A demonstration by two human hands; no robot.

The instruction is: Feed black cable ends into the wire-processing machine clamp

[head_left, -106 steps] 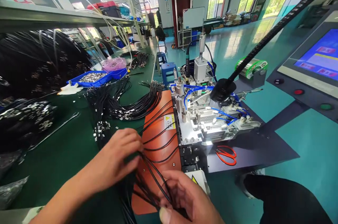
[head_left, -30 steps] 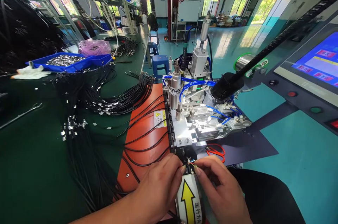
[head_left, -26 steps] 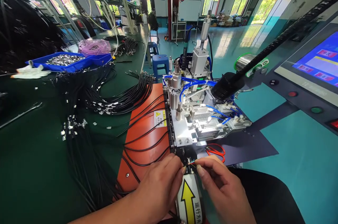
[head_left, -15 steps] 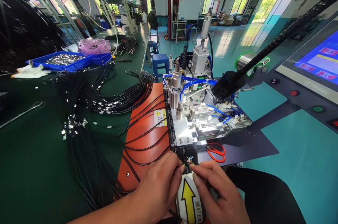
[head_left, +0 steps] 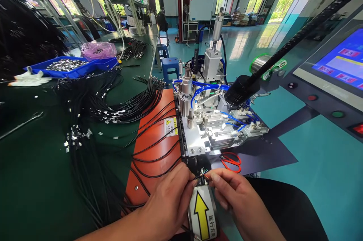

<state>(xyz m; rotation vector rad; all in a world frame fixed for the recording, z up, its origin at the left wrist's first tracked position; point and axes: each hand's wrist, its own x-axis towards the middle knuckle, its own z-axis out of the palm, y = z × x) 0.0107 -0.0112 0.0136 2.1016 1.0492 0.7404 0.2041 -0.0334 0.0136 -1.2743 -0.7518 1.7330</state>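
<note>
Hands (head_left: 172, 192) now closer together, between green tabletop (head_left: 42, 165) and teal floor (head_left: 320, 146)

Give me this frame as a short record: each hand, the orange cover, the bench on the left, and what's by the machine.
Left hand: pinching a black cable near its end
Right hand: fingertips at the cable's thin coloured wires; exact grip unclear
Orange cover: black cables across it, warning label on it
Bench: cable bundles, blue tray with small metal pieces, white glove
By the machine: red-handled scissors, screen
</note>
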